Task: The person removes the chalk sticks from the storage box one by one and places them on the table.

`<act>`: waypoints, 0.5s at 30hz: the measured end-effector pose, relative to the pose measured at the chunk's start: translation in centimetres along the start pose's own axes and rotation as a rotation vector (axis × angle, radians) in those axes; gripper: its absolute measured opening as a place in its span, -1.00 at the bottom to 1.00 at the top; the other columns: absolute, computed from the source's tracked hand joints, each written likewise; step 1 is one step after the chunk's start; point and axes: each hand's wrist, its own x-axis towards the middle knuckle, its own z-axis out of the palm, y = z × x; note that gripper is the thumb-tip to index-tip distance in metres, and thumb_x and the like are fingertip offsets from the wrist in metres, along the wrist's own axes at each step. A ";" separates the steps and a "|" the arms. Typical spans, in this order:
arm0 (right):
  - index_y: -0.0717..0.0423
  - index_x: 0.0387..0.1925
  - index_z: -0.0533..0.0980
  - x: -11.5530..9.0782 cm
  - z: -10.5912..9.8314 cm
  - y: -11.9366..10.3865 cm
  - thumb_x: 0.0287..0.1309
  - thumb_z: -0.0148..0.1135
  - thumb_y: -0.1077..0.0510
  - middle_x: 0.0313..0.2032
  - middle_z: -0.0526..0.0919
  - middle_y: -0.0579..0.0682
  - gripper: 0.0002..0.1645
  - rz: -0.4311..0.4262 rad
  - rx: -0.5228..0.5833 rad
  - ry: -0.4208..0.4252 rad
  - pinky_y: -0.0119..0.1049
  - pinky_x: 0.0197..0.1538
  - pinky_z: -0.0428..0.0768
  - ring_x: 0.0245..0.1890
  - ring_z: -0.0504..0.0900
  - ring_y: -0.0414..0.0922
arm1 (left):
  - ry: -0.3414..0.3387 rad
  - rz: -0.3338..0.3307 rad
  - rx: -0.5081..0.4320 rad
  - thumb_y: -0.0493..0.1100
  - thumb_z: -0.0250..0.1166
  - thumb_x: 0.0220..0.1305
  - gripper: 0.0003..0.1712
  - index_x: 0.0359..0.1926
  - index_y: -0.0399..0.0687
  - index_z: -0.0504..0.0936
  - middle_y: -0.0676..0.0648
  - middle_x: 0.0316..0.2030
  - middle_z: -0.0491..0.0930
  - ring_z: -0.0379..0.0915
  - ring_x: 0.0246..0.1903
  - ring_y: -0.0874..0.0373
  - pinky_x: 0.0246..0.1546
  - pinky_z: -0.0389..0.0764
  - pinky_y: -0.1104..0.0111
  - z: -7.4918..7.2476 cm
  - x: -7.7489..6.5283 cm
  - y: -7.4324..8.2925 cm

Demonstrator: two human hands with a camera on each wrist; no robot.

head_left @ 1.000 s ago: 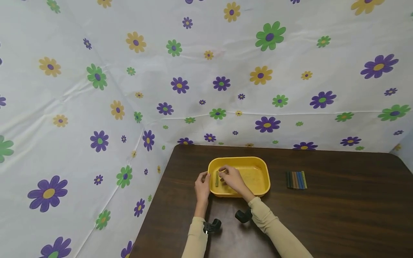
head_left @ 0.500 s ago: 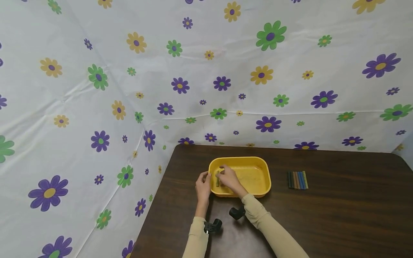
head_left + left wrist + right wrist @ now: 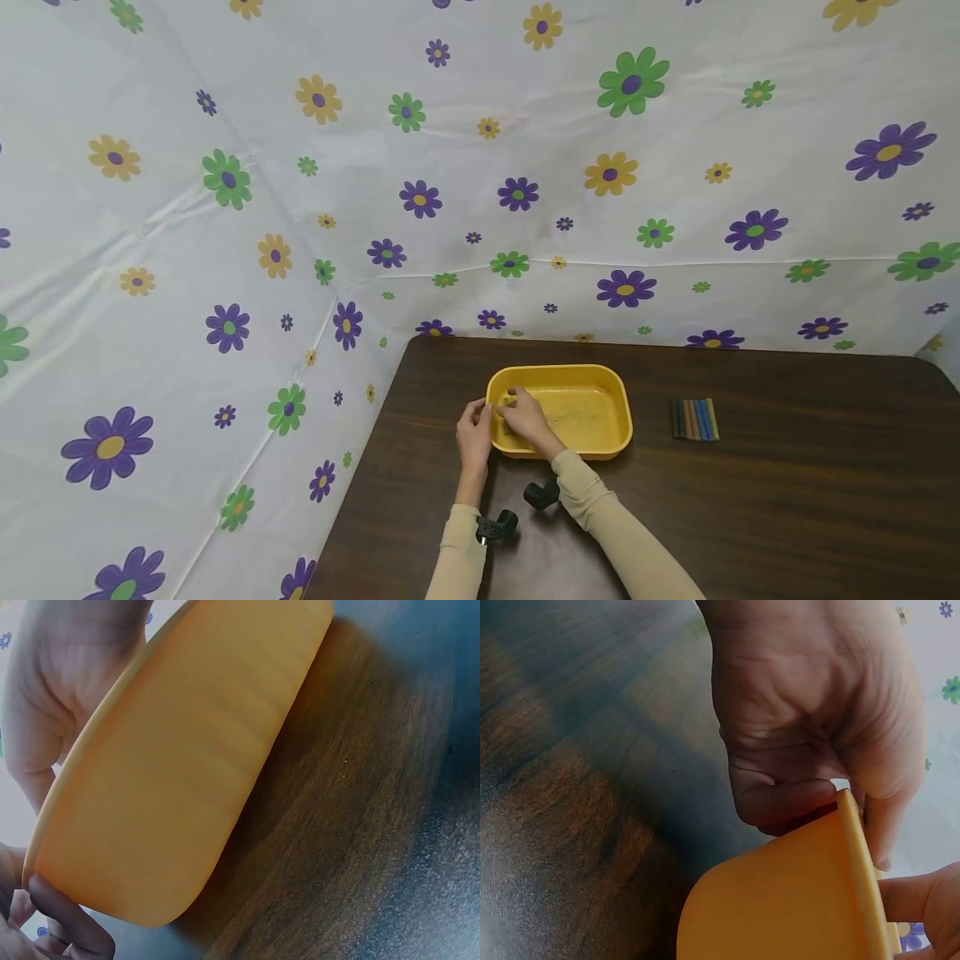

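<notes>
A shallow yellow plastic tray (image 3: 592,417) stands on the table. My left hand (image 3: 473,435) grips its left rim; the right wrist view shows this hand's (image 3: 817,712) fingers curled outside the wall and its thumb inside. My right hand (image 3: 527,419) reaches over the front rim into the tray's left end, fingertips low near the left wall. In the left wrist view the right hand (image 3: 79,675) lies beyond the rim. Under it, an olive stick (image 3: 507,429) is mostly covered. I cannot tell whether the right fingers pinch it.
To the right of the tray, a row of several thin coloured sticks (image 3: 694,419), dark green, brown, blue and yellow-green, lies side by side on the dark wooden table (image 3: 810,483). A white flower-patterned sheet (image 3: 555,167) hangs behind and to the left of it.
My right hand has moved left inside the tray, toward its left wall, and now covers most of the olive stick. The left hand keeps its grip on the rim.
</notes>
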 end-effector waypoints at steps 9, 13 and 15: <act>0.47 0.30 0.37 -0.1 0.4 0.1 0.37 0.25 0.21 0.02 0.60 0.37 -0.41 0.054 0.126 -0.020 -0.14 -0.31 0.74 -0.26 0.67 0.05 | 0.006 0.051 0.000 -0.15 0.27 0.50 -0.71 0.06 -0.26 0.70 -0.08 -0.48 0.50 0.35 -0.55 0.20 -0.52 0.40 0.41 0.1 0.0 -0.1; 0.45 0.33 0.36 0.2 0.6 0.2 0.40 0.21 0.22 0.07 0.59 0.35 -0.42 0.085 0.131 -0.033 -0.12 -0.28 0.74 -0.24 0.67 0.08 | 0.024 0.111 -0.007 -0.15 0.27 0.49 -0.71 0.02 -0.31 0.69 -0.09 -0.50 0.50 0.36 -0.56 0.19 -0.54 0.41 0.42 0.1 -0.1 -0.2; 0.44 0.34 0.36 0.2 0.7 0.2 0.40 0.20 0.23 0.08 0.59 0.35 -0.42 0.094 0.134 -0.041 -0.11 -0.28 0.74 -0.25 0.67 0.06 | 0.028 0.107 -0.005 -0.15 0.27 0.49 -0.72 0.02 -0.30 0.70 -0.07 -0.51 0.50 0.37 -0.55 0.19 -0.54 0.41 0.42 0.1 -0.1 -0.2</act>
